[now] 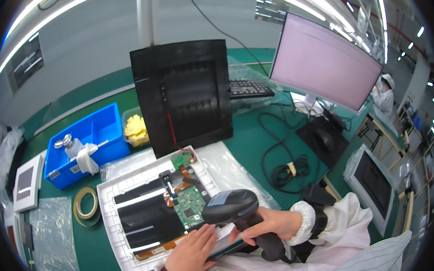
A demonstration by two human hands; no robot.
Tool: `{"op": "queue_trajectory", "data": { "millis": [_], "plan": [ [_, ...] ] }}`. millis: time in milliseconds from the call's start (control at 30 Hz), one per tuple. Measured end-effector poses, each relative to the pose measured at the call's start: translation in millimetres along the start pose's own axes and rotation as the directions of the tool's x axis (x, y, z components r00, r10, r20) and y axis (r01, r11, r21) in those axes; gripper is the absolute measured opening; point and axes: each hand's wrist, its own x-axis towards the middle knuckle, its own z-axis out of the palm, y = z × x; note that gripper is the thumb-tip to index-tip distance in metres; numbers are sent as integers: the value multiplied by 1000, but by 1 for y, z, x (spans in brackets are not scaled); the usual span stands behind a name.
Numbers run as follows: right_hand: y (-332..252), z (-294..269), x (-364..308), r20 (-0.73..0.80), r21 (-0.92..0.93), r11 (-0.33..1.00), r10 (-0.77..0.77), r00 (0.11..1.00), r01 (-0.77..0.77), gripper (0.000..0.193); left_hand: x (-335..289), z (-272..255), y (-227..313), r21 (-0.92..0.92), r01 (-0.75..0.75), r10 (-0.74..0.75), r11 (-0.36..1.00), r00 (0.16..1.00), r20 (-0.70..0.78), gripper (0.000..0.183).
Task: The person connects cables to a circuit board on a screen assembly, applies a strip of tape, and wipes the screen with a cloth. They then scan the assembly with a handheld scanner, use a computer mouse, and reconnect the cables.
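Observation:
My right hand grips the handle of a dark grey handheld barcode scanner, its head pointing left over an open display panel. The panel's white frame lies flat on the green bench, showing black sheeting and a green circuit board. My left hand rests with fingers spread on the panel's near right edge, touching a white strip just below the scanner's head.
A large black back cover stands upright behind the panel. A blue bin with bottles, a yellow cloth and a tape roll lie left. A keyboard, monitor, mouse and coiled cable sit right.

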Motion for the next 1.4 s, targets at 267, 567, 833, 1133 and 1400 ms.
{"op": "queue_trajectory", "data": {
  "millis": [267,567,833,1133,1400],
  "plan": [
    [-3,6,0,-10,-72,994,82,997,-83,40,-4,-2,4,-44,45,-44,998,999,17,68],
    [-22,15,-10,-143,-28,1000,1,990,-5,56,-1,-2,6,36,45,-43,998,998,-44,56],
    [-28,25,-4,-133,-80,996,28,991,-39,56,-5,4,7,127,34,-22,991,995,-98,39],
    [-15,36,12,-59,-227,948,214,975,-222,36,-4,10,4,-52,88,-95,995,984,-149,38],
    [6,58,35,104,-511,854,178,978,-102,40,-7,25,-11,-264,-8,-24,965,993,-119,63]
  ]
}}
